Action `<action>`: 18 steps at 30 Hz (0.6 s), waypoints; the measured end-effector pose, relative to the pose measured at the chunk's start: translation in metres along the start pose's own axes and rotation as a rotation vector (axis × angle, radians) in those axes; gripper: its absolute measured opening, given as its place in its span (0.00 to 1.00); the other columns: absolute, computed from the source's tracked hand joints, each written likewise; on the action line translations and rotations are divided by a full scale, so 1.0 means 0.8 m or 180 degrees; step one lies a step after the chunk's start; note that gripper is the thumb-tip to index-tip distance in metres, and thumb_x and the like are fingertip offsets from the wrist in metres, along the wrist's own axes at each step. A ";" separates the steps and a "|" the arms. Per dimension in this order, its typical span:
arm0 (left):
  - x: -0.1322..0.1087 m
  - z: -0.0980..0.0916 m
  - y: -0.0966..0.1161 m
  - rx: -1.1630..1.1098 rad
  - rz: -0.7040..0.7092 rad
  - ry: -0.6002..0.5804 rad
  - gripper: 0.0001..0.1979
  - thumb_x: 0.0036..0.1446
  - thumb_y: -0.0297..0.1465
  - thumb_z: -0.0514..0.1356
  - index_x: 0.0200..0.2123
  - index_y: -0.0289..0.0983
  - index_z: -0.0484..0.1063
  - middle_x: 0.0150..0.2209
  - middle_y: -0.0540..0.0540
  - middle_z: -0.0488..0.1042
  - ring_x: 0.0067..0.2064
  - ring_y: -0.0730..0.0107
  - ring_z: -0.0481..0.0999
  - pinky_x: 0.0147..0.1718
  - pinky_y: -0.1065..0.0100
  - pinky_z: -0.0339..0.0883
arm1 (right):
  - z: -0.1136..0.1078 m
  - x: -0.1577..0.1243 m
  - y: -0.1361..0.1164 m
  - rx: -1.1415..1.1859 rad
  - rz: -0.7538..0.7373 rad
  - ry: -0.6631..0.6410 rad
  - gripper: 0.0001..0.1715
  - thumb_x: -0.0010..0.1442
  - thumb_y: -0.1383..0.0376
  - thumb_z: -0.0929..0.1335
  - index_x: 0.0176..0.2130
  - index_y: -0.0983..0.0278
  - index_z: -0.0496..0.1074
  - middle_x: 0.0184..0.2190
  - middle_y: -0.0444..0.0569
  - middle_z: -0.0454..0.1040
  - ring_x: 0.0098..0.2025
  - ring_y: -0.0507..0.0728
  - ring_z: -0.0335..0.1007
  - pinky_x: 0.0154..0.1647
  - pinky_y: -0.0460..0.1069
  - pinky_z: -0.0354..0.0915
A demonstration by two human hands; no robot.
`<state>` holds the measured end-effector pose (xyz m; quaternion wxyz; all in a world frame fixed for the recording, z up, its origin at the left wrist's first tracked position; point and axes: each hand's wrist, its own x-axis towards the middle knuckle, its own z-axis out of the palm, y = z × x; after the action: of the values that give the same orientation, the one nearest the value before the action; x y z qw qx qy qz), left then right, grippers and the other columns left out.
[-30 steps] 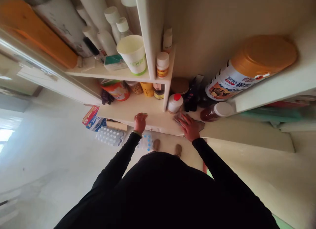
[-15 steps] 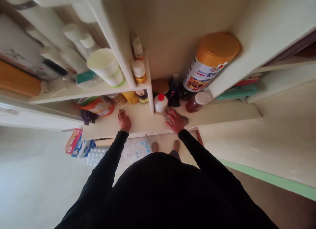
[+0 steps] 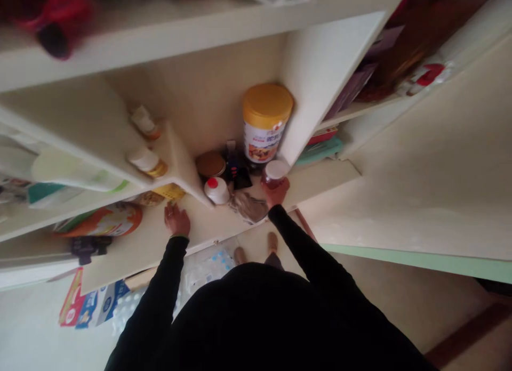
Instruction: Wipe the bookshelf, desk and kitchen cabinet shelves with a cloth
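Observation:
My right hand (image 3: 276, 192) is wrapped round a jar with dark red contents and a whitish lid (image 3: 277, 170), at the right end of the lower shelf. Left of it a crumpled grey-brown cloth (image 3: 248, 207) lies on the shelf, apart from the hand. Beside the cloth stands a white bottle with a red cap (image 3: 217, 191). My left hand (image 3: 176, 220) rests at the shelf board, near a yellow container (image 3: 170, 191). Its fingers are curled together, and what they hold, if anything, is too small to make out.
A large tin with an orange-yellow lid (image 3: 267, 123) stands behind the jar. A brown round lid (image 3: 210, 164) and a dark object (image 3: 240, 174) are beside it. An upright divider (image 3: 186, 163) splits the shelf. Orange packaging (image 3: 108, 220) lies at left; boxes (image 3: 94, 304) stand below.
My right hand has let go of the cloth, moved right and closed round the jar. The view has turned, and my left hand stays near the shelf board.

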<state>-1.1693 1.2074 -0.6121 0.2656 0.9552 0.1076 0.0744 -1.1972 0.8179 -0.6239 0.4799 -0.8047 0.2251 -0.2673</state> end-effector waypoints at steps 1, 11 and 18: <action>0.000 -0.001 0.004 0.0118 -0.0019 -0.0013 0.29 0.67 0.27 0.56 0.69 0.21 0.68 0.79 0.23 0.55 0.82 0.38 0.50 0.81 0.40 0.45 | 0.000 0.000 -0.003 0.0102 0.0237 0.0072 0.46 0.60 0.57 0.76 0.67 0.73 0.60 0.61 0.70 0.71 0.66 0.69 0.67 0.65 0.60 0.70; 0.026 -0.008 0.025 0.0418 -0.0358 0.0353 0.23 0.62 0.30 0.57 0.56 0.25 0.80 0.61 0.23 0.79 0.68 0.35 0.75 0.70 0.37 0.66 | -0.069 -0.015 0.029 0.0663 0.0696 0.0074 0.44 0.43 0.55 0.81 0.56 0.60 0.66 0.55 0.58 0.75 0.57 0.70 0.76 0.61 0.65 0.73; 0.009 -0.017 0.048 0.0633 -0.0616 0.0786 0.15 0.60 0.31 0.57 0.42 0.29 0.81 0.51 0.25 0.82 0.56 0.34 0.81 0.55 0.36 0.75 | -0.207 0.042 0.045 0.0354 -0.0065 0.0451 0.43 0.48 0.48 0.81 0.56 0.60 0.68 0.52 0.57 0.74 0.58 0.71 0.72 0.63 0.67 0.72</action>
<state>-1.1586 1.1837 -0.5797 0.1605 0.9455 0.2375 0.1541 -1.2825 0.6738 -0.5830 0.5040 -0.7581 0.2351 -0.3405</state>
